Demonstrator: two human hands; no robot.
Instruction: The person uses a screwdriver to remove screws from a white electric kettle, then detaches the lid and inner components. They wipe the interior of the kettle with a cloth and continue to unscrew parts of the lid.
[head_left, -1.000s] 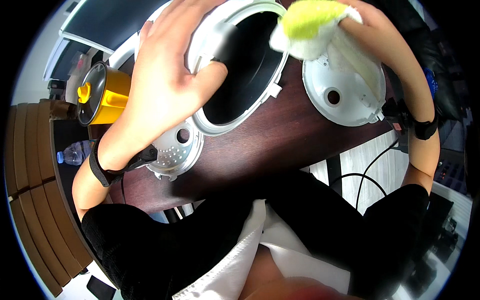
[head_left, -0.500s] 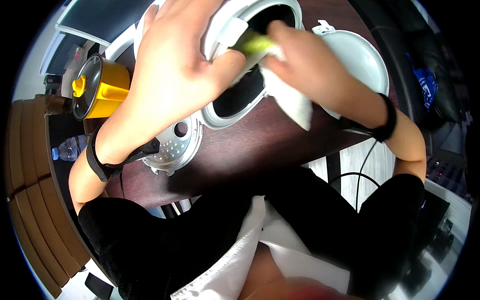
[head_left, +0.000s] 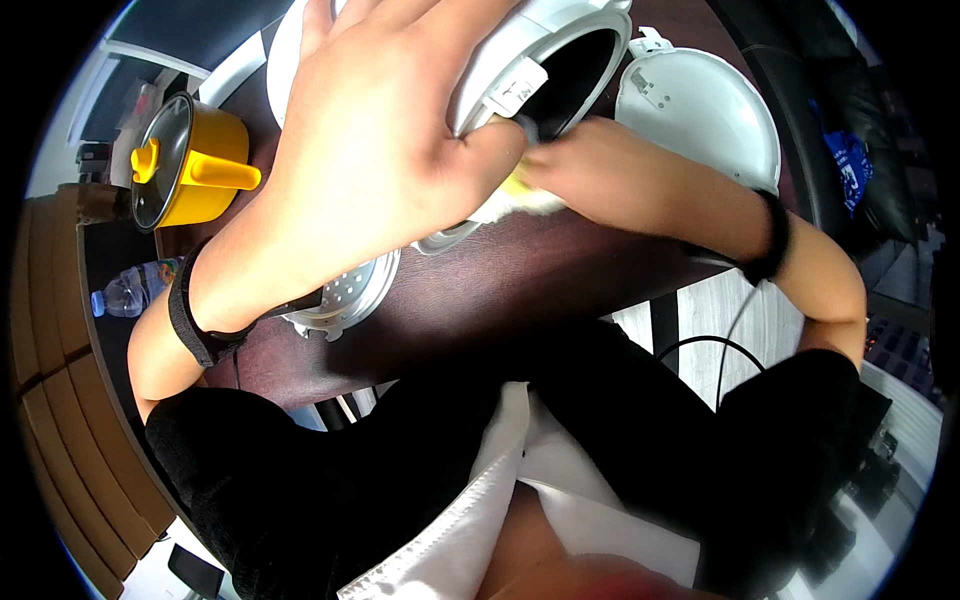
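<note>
A white round cooker (head_left: 472, 92) with a dark interior lies tilted at the top of the table. My left hand (head_left: 395, 135) grips it, the palm over its side and the thumb at the rim beside a small white latch. At the lower edge of the opening, my right hand (head_left: 610, 175) pinches a yellow and white cloth (head_left: 518, 195) against the rim. The fingers of that hand are partly hidden and slightly blurred. Under my left forearm, a round perforated metal plate (head_left: 352, 295) is partly covered.
Right of the cooker lies a round white lid (head_left: 705, 115). A yellow pot (head_left: 207, 150) with a glass lid stands on the left, near a plastic bottle (head_left: 128, 292). Cardboard boxes (head_left: 60, 330) line the left side. A cable (head_left: 715, 340) hangs by the dark brown table (head_left: 450, 310).
My right hand and the cloth have moved from inside the opening to its lower rim. The cooker has tipped and shifted to the right with my left hand.
</note>
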